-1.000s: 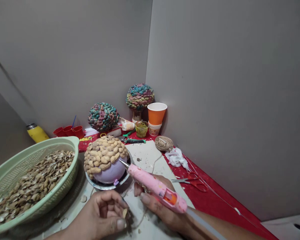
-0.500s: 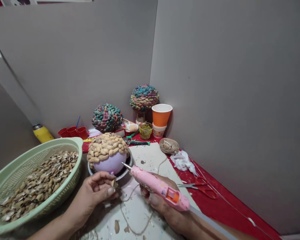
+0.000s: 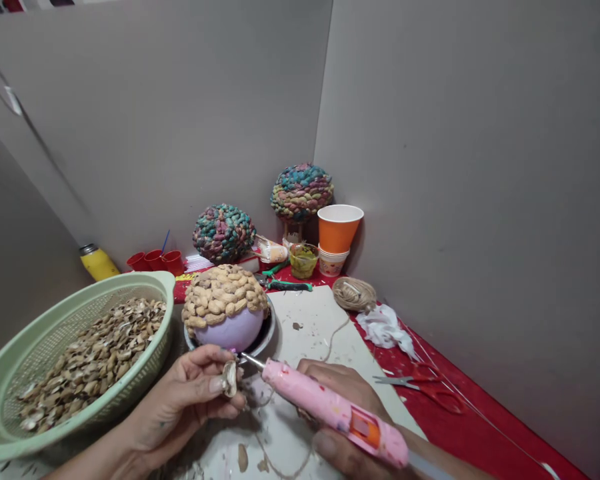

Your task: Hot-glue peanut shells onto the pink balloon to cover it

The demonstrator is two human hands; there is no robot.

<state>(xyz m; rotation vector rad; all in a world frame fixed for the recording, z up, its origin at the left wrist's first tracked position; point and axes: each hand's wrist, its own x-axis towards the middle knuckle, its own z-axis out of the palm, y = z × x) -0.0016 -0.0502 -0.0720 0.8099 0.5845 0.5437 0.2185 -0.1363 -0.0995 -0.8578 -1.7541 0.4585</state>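
Pinching a shell half [image 3: 230, 379] between thumb and fingertips of left hand [image 3: 185, 393], narrow grip, pale inner side partly visible. Gripping a pink glue gun [image 3: 325, 397] in right hand [image 3: 353, 380], closed round the body. Pointing its metal nozzle [image 3: 253, 361] left and away from camera, tip just beside the shell half; can't tell from this angle whether touching.

Have lilac balloon [image 3: 233, 330] sitting in a metal bowl [image 3: 274, 327], just beyond left hand. Seeing peanut shells [image 3: 225, 293] packed over its top, bare lilac below on the near side.

Got green basket [image 3: 167, 287] at left, holding a pile of loose shells [image 3: 100, 360]. Working over a pale board [image 3: 310, 313] on red cloth [image 3: 480, 427], with shell bits scattered on the board.

At right, see red-handled scissors [image 3: 445, 397], crumpled white plastic [image 3: 385, 327] and a twine ball [image 3: 354, 293]. At back, see two multicoloured peanut-textured balls, one low at left [image 3: 224, 233], one higher on a stand [image 3: 301, 192], plus an orange cup [image 3: 339, 230] atop patterned cups [image 3: 333, 263], green-handled pliers [image 3: 290, 286], three red cups [image 3: 155, 260] and a tilted yellow bottle [image 3: 99, 262].
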